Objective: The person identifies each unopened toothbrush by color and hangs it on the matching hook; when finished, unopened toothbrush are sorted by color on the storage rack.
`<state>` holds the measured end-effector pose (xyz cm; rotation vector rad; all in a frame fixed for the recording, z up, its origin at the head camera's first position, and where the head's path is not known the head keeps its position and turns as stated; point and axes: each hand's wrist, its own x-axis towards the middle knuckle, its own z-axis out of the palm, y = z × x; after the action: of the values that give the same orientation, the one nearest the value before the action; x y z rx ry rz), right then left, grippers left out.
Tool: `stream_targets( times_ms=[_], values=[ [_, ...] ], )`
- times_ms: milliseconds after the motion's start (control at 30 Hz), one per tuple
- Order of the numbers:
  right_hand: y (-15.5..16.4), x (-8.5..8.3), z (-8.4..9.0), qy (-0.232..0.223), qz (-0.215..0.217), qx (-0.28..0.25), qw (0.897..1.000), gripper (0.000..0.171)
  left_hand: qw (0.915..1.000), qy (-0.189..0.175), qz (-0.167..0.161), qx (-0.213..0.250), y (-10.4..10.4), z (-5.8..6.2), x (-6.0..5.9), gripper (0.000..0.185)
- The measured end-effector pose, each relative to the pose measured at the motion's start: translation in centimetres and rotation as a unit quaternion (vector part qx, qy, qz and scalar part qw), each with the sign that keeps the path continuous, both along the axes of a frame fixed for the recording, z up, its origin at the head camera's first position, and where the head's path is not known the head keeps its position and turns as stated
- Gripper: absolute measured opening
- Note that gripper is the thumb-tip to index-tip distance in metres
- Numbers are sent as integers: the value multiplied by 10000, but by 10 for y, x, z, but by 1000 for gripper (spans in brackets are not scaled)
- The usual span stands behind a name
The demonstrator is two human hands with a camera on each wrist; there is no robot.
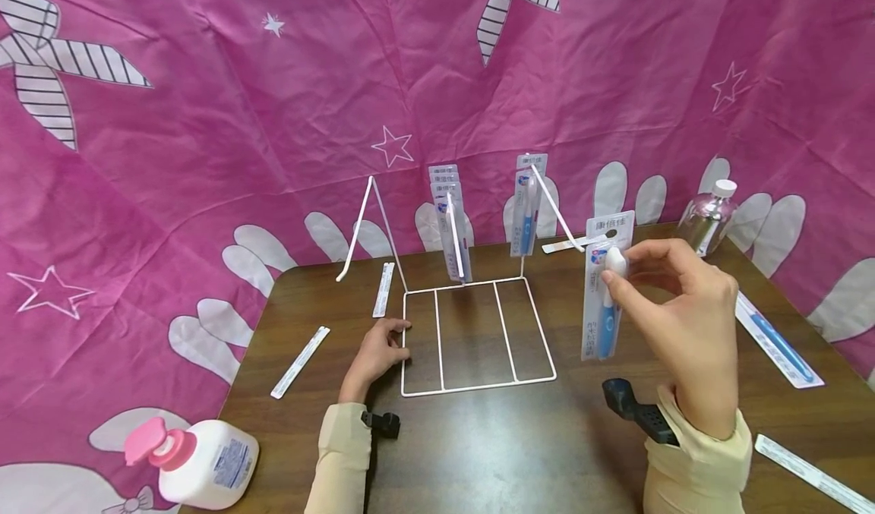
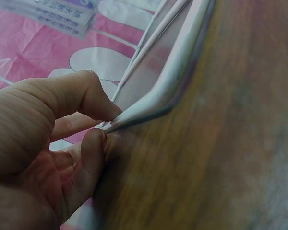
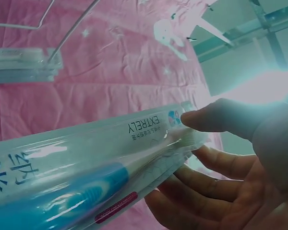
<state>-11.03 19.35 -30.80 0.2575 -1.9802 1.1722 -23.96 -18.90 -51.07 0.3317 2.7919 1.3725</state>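
My right hand (image 1: 693, 309) pinches a packaged toothbrush (image 1: 607, 324) between thumb and fingers. The pack has a blue-handled brush and stands upright in the air, its top hole close to the tip of the right hook (image 1: 557, 212). With thumb and index finger, my left hand (image 1: 376, 354) pinches the left side of a white wire display rack (image 1: 478, 387); the left wrist view shows the wire (image 2: 158, 93) between the fingertips. Several toothbrush packs (image 1: 446, 210) hang on the middle hook, and another pack (image 1: 526, 206) hangs at the back of the right hook. The left hook (image 1: 357, 229) carries nothing.
More toothbrush packs lie on the wooden table, at the left (image 1: 301, 362), behind the left hand (image 1: 384, 290), and at the right (image 1: 782, 343). A pump bottle (image 1: 212, 465) stands front left, a silvery capped bottle (image 1: 711, 214) back right. Pink cloth (image 1: 328, 96) hangs behind.
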Motion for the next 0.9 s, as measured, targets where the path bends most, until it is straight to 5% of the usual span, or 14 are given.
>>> stream_targets(
  times_ms=[300,900],
  values=[
    [-1,5,1,-2,369,333,9988,32,10000,43,9,57,0,1,1,50],
    [-4,-13,-4,-408,211,945,9945,25,10000,5,29,12,0,0,0,50]
  ],
)
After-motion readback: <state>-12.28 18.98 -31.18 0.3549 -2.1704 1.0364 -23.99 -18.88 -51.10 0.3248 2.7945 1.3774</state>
